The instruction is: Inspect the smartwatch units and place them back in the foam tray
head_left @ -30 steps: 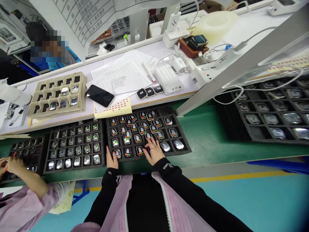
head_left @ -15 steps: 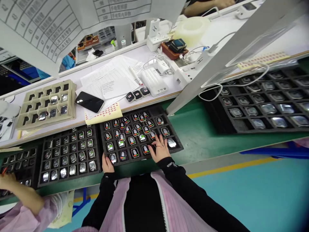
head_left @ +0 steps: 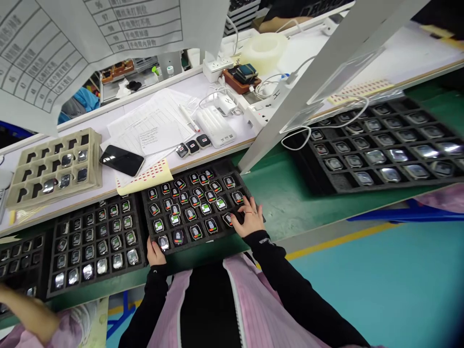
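A black foam tray [head_left: 195, 244] of smartwatch heads lies in front of me, most of their screens lit. My left hand [head_left: 155, 252] grips the tray's front left corner, its thumb along the edge and the other fingers partly hidden. Over the front right cells is my right hand [head_left: 251, 220], fingers spread and slightly bent. Its thumb reaches beside a watch [head_left: 228, 220] in the front row, and its fingertips come near another watch [head_left: 237, 196] behind. Whatever lies beneath the palm is hidden. One watch [head_left: 221, 203] shows a green and white screen.
More watch trays stand left [head_left: 96, 241] and right [head_left: 384, 150]. On the shelf are a beige tray [head_left: 96, 159], a phone [head_left: 122, 160], papers [head_left: 159, 137], three small dark watches [head_left: 193, 146] and a power strip [head_left: 259, 116]. A metal post [head_left: 290, 96] rises at right. A co-worker's arm [head_left: 31, 314] is at lower left.
My right hand has shifted right along the front row, uncovering a lit watch and covering the end cell. A second-row watch now shows green and white. My left hand stays at the corner.
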`<state>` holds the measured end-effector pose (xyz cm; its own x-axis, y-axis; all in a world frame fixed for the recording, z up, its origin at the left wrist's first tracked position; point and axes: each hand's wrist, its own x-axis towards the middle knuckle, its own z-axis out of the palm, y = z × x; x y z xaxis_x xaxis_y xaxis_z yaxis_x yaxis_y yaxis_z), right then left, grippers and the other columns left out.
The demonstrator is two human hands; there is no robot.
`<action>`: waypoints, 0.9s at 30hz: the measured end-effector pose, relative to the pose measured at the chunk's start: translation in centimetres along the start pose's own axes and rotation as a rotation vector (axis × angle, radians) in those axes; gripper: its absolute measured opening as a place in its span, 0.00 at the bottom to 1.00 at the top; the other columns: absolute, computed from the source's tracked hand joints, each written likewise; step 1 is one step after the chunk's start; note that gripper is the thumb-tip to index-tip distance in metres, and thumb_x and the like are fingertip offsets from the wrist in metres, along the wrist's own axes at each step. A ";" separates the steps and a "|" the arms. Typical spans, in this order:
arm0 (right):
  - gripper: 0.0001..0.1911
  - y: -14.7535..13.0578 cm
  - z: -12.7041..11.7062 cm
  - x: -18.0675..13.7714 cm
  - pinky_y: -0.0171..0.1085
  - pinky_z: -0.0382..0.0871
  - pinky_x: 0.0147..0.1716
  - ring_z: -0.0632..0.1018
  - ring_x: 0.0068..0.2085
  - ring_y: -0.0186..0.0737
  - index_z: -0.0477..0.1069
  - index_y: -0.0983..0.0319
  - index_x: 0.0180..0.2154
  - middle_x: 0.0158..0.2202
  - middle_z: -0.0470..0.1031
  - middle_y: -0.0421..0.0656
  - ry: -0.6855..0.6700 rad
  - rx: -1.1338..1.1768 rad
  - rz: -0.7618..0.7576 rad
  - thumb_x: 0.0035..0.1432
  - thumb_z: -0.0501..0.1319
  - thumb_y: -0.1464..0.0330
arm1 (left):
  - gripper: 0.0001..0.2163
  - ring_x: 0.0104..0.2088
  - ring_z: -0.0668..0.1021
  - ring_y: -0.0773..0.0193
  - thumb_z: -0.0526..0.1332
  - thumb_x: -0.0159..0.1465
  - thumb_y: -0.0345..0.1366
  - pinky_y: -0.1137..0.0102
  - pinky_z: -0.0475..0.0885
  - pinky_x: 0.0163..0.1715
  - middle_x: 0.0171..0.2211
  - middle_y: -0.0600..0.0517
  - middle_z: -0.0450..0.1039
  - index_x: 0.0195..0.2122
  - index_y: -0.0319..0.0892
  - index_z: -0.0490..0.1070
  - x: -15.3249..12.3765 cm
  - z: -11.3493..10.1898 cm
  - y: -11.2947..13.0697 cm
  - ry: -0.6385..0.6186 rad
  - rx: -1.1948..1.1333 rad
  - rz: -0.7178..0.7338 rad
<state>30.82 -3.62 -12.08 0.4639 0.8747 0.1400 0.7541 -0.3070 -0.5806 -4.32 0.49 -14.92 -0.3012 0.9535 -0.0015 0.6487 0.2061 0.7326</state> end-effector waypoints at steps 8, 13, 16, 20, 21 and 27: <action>0.10 1.9 -1.8 -0.8 0.67 0.44 0.61 0.53 0.66 0.62 0.54 0.58 0.31 0.61 0.62 0.59 -0.019 0.050 -0.015 0.53 0.56 0.64 | 0.21 0.53 0.73 0.54 0.47 0.69 0.42 0.63 0.69 0.51 0.52 0.39 0.71 0.57 0.36 0.65 0.0 0.3 -0.6 0.022 0.010 -0.007; 0.08 2.3 -2.9 -3.6 0.69 0.46 0.59 0.56 0.64 0.64 0.55 0.58 0.33 0.59 0.65 0.60 -0.008 0.064 -0.047 0.55 0.54 0.64 | 0.21 0.52 0.74 0.54 0.47 0.68 0.43 0.62 0.69 0.50 0.51 0.39 0.72 0.56 0.37 0.66 0.3 0.5 -1.2 0.035 0.014 -0.011; 0.07 1.9 -2.9 -4.9 0.69 0.46 0.59 0.55 0.65 0.62 0.55 0.59 0.33 0.59 0.64 0.60 0.002 0.077 -0.044 0.56 0.54 0.65 | 0.21 0.51 0.74 0.54 0.48 0.68 0.43 0.62 0.69 0.49 0.50 0.40 0.73 0.55 0.38 0.67 0.4 0.6 -1.2 0.045 0.020 -0.022; 0.05 1.8 -2.5 -5.6 0.67 0.46 0.60 0.53 0.66 0.59 0.55 0.59 0.33 0.61 0.62 0.60 0.025 0.077 -0.022 0.55 0.53 0.68 | 0.20 0.51 0.74 0.54 0.48 0.68 0.42 0.62 0.69 0.49 0.49 0.40 0.73 0.55 0.38 0.67 0.2 0.5 -0.7 0.048 0.030 -0.031; 0.04 2.0 -2.4 -5.7 0.67 0.45 0.60 0.52 0.66 0.59 0.55 0.59 0.33 0.61 0.62 0.60 0.007 0.062 -0.016 0.54 0.53 0.69 | 0.20 0.51 0.74 0.54 0.48 0.68 0.42 0.62 0.69 0.50 0.48 0.40 0.73 0.55 0.37 0.67 0.1 0.5 -0.5 0.048 0.032 -0.034; 0.06 1.8 -2.6 -6.1 0.68 0.44 0.61 0.48 0.67 0.62 0.58 0.60 0.33 0.61 0.61 0.61 -0.104 -0.014 -0.050 0.50 0.54 0.70 | 0.20 0.51 0.74 0.54 0.48 0.68 0.42 0.62 0.68 0.50 0.48 0.40 0.73 0.55 0.38 0.68 -0.1 0.5 -0.1 0.050 0.027 -0.048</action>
<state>30.53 -10.49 -11.94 0.3750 0.9232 0.0842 0.7818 -0.2661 -0.5639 -4.02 0.49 -15.29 -0.3663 0.9305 -0.0019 0.6510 0.2578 0.7140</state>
